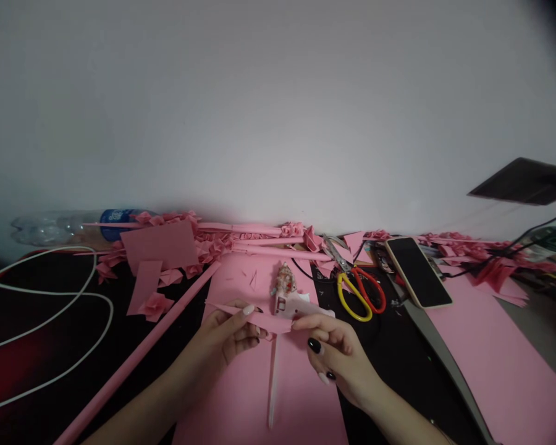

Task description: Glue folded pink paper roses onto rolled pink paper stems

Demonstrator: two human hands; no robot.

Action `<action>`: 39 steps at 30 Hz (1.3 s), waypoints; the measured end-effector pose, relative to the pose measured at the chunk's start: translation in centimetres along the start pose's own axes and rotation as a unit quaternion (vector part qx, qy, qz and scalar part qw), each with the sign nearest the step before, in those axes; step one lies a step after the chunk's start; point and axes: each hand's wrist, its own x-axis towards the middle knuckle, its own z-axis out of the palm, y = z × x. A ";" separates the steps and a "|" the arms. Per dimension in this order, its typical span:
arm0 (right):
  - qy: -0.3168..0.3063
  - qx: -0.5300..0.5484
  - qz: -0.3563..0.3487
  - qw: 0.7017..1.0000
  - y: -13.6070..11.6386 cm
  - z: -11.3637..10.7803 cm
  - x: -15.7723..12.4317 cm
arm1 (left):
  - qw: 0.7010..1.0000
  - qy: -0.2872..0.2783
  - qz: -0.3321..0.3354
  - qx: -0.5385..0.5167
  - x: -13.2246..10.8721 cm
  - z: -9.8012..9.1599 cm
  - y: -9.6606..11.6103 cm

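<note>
My left hand (229,337) and my right hand (336,352) both pinch a folded piece of pink paper (254,316), holding it level above a large pink sheet (259,383). The left fingers grip its left half, the right fingers its right end. A thin pink paper stick (272,383) hangs down from the folded piece between my hands. Just behind the paper lies a small white glue gun (290,303), and beside it a small crumpled patterned object (285,279).
Scissors with red and yellow handles (359,290) and a phone (417,271) lie to the right. A long pink paper tube (139,355) runs diagonally at left. Pink paper flowers (155,304), scraps, a plastic bottle (74,225) and a white cable (50,309) line the wall side.
</note>
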 end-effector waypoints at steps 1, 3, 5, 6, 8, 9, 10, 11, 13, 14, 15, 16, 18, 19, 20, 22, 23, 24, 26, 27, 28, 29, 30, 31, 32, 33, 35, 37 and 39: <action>-0.004 0.001 0.001 1.000 0.0 0.0 0.0 | 1.000 0.004 -0.002 0.000 0.0 0.0 0.0; -0.014 0.000 0.000 1.000 -0.1 -0.1 0.0 | 1.000 0.011 -0.002 -0.002 0.1 0.0 0.0; -0.014 -0.009 -0.008 1.000 -0.1 -0.2 0.0 | 1.000 0.021 0.003 -0.010 0.1 0.2 0.1; -0.011 -0.017 -0.014 1.000 -0.1 -0.1 0.0 | 1.000 0.027 0.006 -0.013 0.1 0.2 0.1; -0.006 -0.039 -0.028 0.999 -0.2 -0.1 -0.1 | 0.999 0.039 0.012 -0.016 0.1 0.4 0.2; -0.006 -0.052 -0.034 0.998 -0.3 0.0 -0.1 | 0.999 0.045 0.013 -0.016 0.1 0.4 0.2; -0.007 -0.064 -0.040 0.997 -0.4 0.0 -0.1 | 0.999 0.049 0.012 -0.015 0.1 0.4 0.2; -0.009 -0.076 -0.044 0.996 -0.5 0.1 -0.2 | 0.999 0.050 0.013 -0.015 0.1 0.4 0.2; -0.010 -0.102 -0.043 0.994 -0.7 0.2 -0.3 | 0.999 0.046 0.017 -0.012 0.1 0.3 0.1; -0.009 -0.117 -0.037 0.992 -0.8 0.3 -0.3 | 0.999 0.042 0.019 -0.008 0.0 0.2 0.0; -0.008 -0.132 -0.030 0.991 -0.8 0.3 -0.4 | 0.999 0.036 0.022 -0.001 0.0 0.2 0.0; -0.008 -0.146 -0.023 0.989 -0.7 0.4 -0.4 | 0.999 0.031 0.023 0.007 0.0 0.1 -0.1; -0.010 -0.166 -0.011 0.986 -0.6 0.4 -0.5 | 0.999 0.019 0.023 0.025 0.1 0.0 -0.1; -0.011 -0.172 -0.007 0.985 -0.6 0.4 -0.5 | 0.999 0.013 0.023 0.031 0.1 0.0 -0.1; -0.013 -0.176 -0.005 0.984 -0.5 0.4 -0.5 | 0.999 0.008 0.023 0.034 0.1 0.0 -0.1; -0.017 -0.180 -0.004 0.984 -0.6 0.4 -0.5 | 0.999 0.007 0.021 0.036 0.1 0.1 0.0; -0.018 -0.181 -0.007 0.983 -0.7 0.4 -0.4 | 0.999 0.009 0.019 0.036 0.0 0.2 0.0; -0.020 -0.183 -0.009 0.983 -0.8 0.4 -0.4 | 0.999 0.013 0.017 0.037 0.0 0.3 0.0; -0.027 -0.184 -0.008 0.983 -1.0 0.5 -0.3 | 0.999 0.017 0.012 0.042 -0.1 0.4 0.0; -0.029 -0.183 -0.006 0.983 -1.0 0.5 -0.3 | 0.999 0.017 0.010 0.044 -0.1 0.4 -0.1; -0.031 -0.182 -0.003 0.983 -1.1 0.6 -0.3 | 0.999 0.017 0.011 0.046 -0.1 0.4 -0.1; -0.031 -0.181 0.000 0.983 -1.1 0.6 -0.3 | 0.999 0.018 0.012 0.047 -0.1 0.4 -0.1; -0.031 -0.182 0.000 0.983 -1.1 0.6 -0.3 | 0.999 0.019 0.014 0.047 -0.1 0.4 -0.1; -0.030 -0.184 -0.001 0.982 -1.0 0.6 -0.3 | 0.999 0.021 0.016 0.046 -0.1 0.4 -0.1; -0.027 -0.189 -0.002 0.982 -1.0 0.6 -0.3 | 0.999 0.022 0.018 0.044 0.0 0.4 0.0; -0.023 -0.195 -0.004 0.980 -1.0 0.6 -0.4 | 0.999 0.024 0.017 0.041 0.0 0.4 0.0; -0.017 -0.216 -0.012 0.976 -0.9 0.6 -0.4 | 0.999 0.027 0.014 0.032 0.1 0.3 0.1; -0.017 -0.234 -0.013 0.972 -1.0 0.7 -0.4 | 0.999 0.029 0.020 0.027 0.1 0.3 0.1; -0.022 -0.239 -0.008 0.971 -1.1 0.8 -0.4 | 0.999 0.031 0.029 0.029 0.1 0.3 0.1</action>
